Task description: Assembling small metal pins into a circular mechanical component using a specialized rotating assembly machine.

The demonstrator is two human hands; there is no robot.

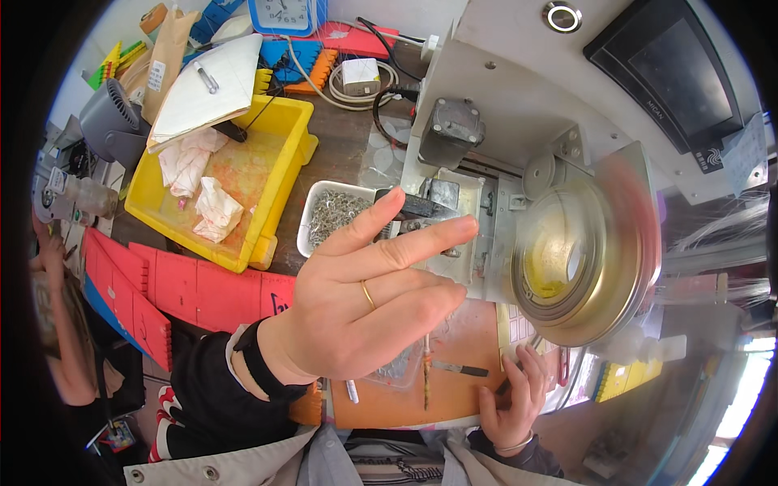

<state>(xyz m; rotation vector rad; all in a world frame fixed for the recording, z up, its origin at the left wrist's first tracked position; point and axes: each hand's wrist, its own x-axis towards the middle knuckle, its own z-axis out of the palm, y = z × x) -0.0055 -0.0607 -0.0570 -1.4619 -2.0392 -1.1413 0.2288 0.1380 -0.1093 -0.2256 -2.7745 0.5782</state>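
Observation:
My left hand (369, 296) is raised over the bench in the middle, its back toward me, with a gold ring on one finger. Two fingers stretch apart, while the lower ones close together in a pinch; their tips hide whatever is between them. Behind those fingers stands a white tray (314, 212) of small metal parts, beside a small machine fixture with a dark block (444, 193). At the right edge of the orange-brown work board (365, 409), my right hand (523, 394) has curled fingers around a slim dark thing, mostly hidden.
A round metal bowl-like machine part (559, 251) stands at right, below a control screen (668, 73). The yellow bin (279, 174) holds crumpled cloths. A knife-like tool (462, 369) and a thin stick (427, 381) lie on the board. At far left, another person's arm (69, 340) shows.

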